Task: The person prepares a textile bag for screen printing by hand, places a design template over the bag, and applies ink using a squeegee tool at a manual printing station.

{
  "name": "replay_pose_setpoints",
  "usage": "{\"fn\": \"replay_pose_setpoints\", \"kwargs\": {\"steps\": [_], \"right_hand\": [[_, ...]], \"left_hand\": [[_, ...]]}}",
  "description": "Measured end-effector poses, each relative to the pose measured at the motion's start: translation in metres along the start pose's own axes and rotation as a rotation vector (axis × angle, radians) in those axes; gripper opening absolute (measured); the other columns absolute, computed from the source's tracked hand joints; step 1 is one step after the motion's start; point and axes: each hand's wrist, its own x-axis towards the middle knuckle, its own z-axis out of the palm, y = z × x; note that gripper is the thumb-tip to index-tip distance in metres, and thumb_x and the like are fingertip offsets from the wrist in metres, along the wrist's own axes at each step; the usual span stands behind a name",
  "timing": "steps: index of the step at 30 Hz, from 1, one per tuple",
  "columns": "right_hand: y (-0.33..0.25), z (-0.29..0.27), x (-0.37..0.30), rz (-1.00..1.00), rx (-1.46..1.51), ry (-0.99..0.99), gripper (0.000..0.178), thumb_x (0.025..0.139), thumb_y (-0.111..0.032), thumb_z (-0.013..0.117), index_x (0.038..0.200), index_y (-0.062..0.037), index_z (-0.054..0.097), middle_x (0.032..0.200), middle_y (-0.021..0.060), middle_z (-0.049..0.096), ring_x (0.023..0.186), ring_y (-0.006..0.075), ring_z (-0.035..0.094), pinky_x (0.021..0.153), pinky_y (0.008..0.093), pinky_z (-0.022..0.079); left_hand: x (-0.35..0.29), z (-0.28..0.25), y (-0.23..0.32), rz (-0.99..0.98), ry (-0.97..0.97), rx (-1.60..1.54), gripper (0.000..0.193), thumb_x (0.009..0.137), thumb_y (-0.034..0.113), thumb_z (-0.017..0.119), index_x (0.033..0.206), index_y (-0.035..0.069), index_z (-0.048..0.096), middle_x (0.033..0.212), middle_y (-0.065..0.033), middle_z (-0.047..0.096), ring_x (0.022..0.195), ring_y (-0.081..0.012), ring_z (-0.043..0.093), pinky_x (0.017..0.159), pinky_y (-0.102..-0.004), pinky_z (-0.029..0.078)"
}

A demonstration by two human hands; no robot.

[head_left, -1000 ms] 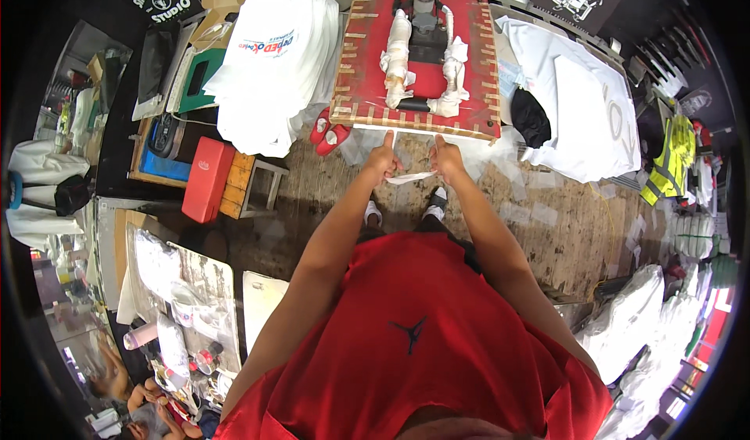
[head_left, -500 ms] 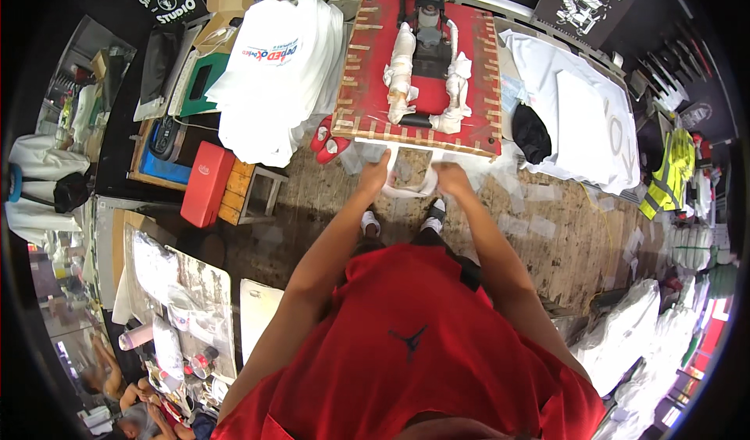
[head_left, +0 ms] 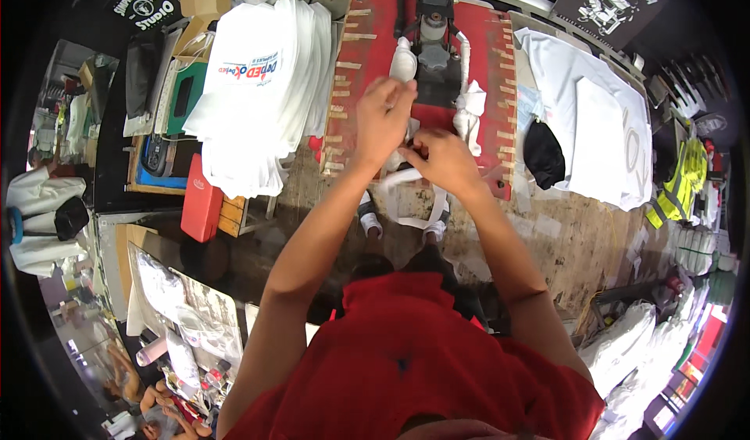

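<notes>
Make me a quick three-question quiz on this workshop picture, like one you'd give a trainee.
1. True or false: the left hand is higher in the picture than the right hand.
2. Which lies just left of the red board? A) yellow vest; B) printed white stack; C) black cloth.
3. What colour is the person's shirt?

Key: 1. True. 2. B. 3. Red.

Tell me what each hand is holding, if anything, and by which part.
Cannot be told: the left hand and right hand are over the lower left part of the white-wrapped handle, but any grip is hidden.
</notes>
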Motion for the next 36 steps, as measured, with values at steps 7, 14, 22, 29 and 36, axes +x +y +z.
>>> {"fn": "replay_pose_setpoints", "kwargs": {"steps": [7,14,22,29,36], "right_hand": [[0.027,0.011,-0.002,-0.22,0.002,0.124,0.031,0.084,-0.037,0.072,0.077,-0.0076,0.066,0.074,0.0112,0.065,0.068,0.0297,0.066,0.059,0.0408,0.052],[0.04,-0.001,0.0,-0.229,0.383,0.084,0.022,0.085,-0.028,0.071,0.084,-0.0068,0.066,0.077,0.0101,0.063,0.073,0.0298,0.064,0.061,0.0403,0.051],[0.03,0.002,0.004,-0.201,0.098,0.185,0.024,0.084,-0.03,0.072,0.087,-0.0073,0.067,0.08,0.0106,0.065,0.074,0.0292,0.065,0.063,0.0402,0.054],[0.033,0.001,0.001,-0.215,0.141,0.103,0.029,0.091,-0.036,0.066,0.088,-0.0076,0.067,0.081,0.0116,0.065,0.076,0.0321,0.065,0.065,0.044,0.052],[0.031,-0.018,0.005,-0.154,0.223,-0.283,0.034,0.081,-0.034,0.076,0.099,-0.0071,0.065,0.095,0.0132,0.068,0.094,0.0341,0.066,0.08,0.0454,0.051]], "left_hand": [[0.066,0.059,-0.029,0.112,0.124,0.52,0.072,0.083,0.051,0.074,0.128,0.001,0.049,0.12,-0.022,0.053,0.114,-0.0414,0.049,0.097,-0.0516,0.039],[0.073,0.06,-0.024,0.033,0.077,0.511,0.078,0.083,0.052,0.074,0.129,-0.004,0.045,0.119,-0.0247,0.052,0.113,-0.0435,0.049,0.097,-0.0505,0.041],[0.073,0.061,-0.031,0.042,0.086,0.407,0.075,0.078,0.037,0.082,0.128,-0.004,0.044,0.119,-0.0239,0.052,0.113,-0.0426,0.049,0.098,-0.0497,0.041],[0.07,0.055,-0.033,-0.007,0.121,0.309,0.079,0.075,0.038,0.085,0.127,-0.003,0.044,0.123,-0.0257,0.052,0.116,-0.042,0.051,0.098,-0.0477,0.043],[0.083,0.048,-0.04,-0.341,-0.066,0.177,0.098,0.067,0.058,0.085,0.125,-0.01,0.043,0.116,-0.0329,0.062,0.112,-0.0451,0.061,0.096,-0.0453,0.047]]}}
